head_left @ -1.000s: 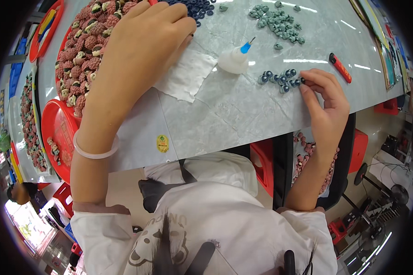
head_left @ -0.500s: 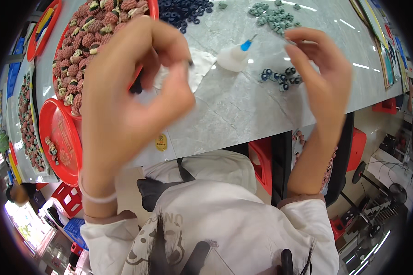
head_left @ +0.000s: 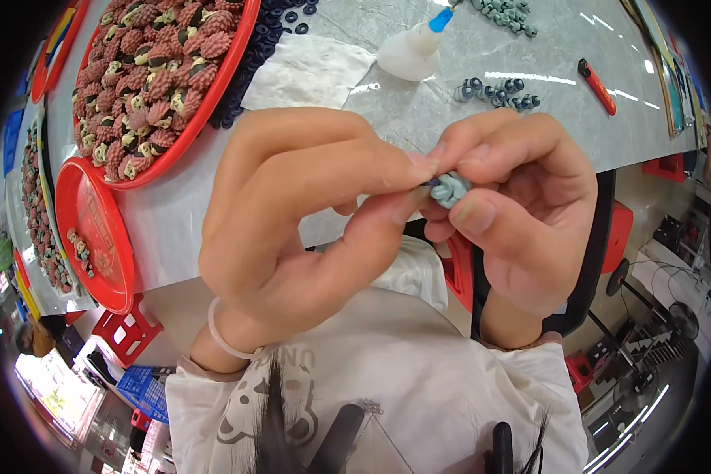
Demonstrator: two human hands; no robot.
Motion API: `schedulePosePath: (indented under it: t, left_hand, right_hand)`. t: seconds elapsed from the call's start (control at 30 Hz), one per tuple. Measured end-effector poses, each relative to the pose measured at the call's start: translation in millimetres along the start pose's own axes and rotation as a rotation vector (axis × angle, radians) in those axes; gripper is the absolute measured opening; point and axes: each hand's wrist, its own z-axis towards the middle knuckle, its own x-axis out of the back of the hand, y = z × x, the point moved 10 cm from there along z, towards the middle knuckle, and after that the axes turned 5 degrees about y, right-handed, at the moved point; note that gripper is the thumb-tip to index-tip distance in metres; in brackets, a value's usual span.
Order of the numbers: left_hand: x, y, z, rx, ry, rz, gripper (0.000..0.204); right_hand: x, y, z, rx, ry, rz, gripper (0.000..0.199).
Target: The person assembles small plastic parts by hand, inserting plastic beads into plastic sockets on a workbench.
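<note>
Both of my hands meet over the table's front edge. My right hand (head_left: 529,197) pinches a small knobbly grey-green piece (head_left: 451,190) between thumb and fingers. From the other side, my left hand (head_left: 300,213) closes thumb and forefinger on a small dark blue ring (head_left: 431,183), mostly hidden by the fingertips. The ring is up against the side of the grey-green piece. Beyond the hands lie several grey-green pieces with dark blue rings on them (head_left: 498,94). A white squeeze bottle (head_left: 409,55) with a blue nozzle stands next to a white cloth or tissue (head_left: 312,73).
At the left, a large red tray (head_left: 193,136) is full of pink ridged pieces. A smaller red plate (head_left: 107,205) holds a small figure. Loose dark blue rings (head_left: 272,31) lie beside the tray, and grey-green pieces (head_left: 507,14) at the back. A red-handled cutter (head_left: 596,87) lies far right.
My hands were apart above the table and have come together in front of me. The grey-green piece now shows in my right fingers. The view has shifted, bringing the red cutter into sight.
</note>
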Motion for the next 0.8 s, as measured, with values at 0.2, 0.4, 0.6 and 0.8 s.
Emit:
schedulePosePath:
  t: [0.2,0.4,0.6,0.8]
  left_hand:
    - [3.0,-4.2,-10.2,0.051,0.055,-0.022,0.014]
    - [0.3,1.6,-11.7,-0.031,0.043,0.075,0.015]
    - [-2.8,-10.2,-10.6,0.036,0.017,0.009,0.015]
    - [-26.0,-43.4,-23.4,0.667,0.099,-0.769,0.026]
  right_hand:
    - [0.0,7.3,-3.2,-0.091,0.03,0.029,0.014]
    - [4.6,15.4,-3.4,-0.198,0.049,0.06,0.012]
    - [5.5,21.6,-5.3,-0.21,0.091,0.077,0.012]
    - [-0.4,6.6,-9.0,0.064,0.125,0.077,0.012]
